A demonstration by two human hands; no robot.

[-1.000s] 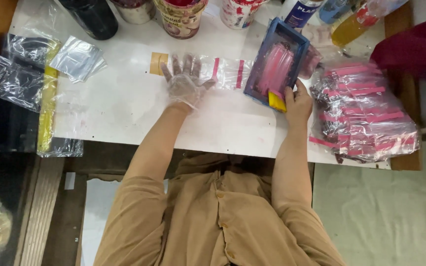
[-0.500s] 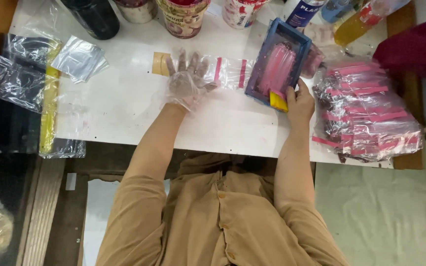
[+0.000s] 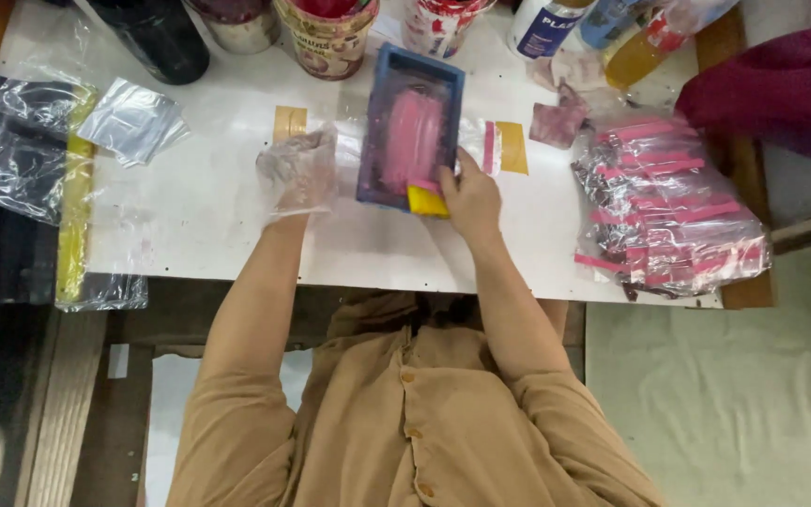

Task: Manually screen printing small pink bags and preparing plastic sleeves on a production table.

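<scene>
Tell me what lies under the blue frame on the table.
Under the blue frame a clear plastic bag with a pink stripe sticks out on the right; the rest beneath is covered by the pink-stained screen.

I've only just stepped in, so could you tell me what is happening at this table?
A person in a tan shirt stands at a white table. Their right hand grips the blue-framed screen, smeared with pink ink, by its near edge at a yellow piece; it lies over a clear bag. The left hand, in a thin clear glove, rests beside the frame. A heap of pink-striped bags lies to the right, paint pots along the far edge.
</scene>
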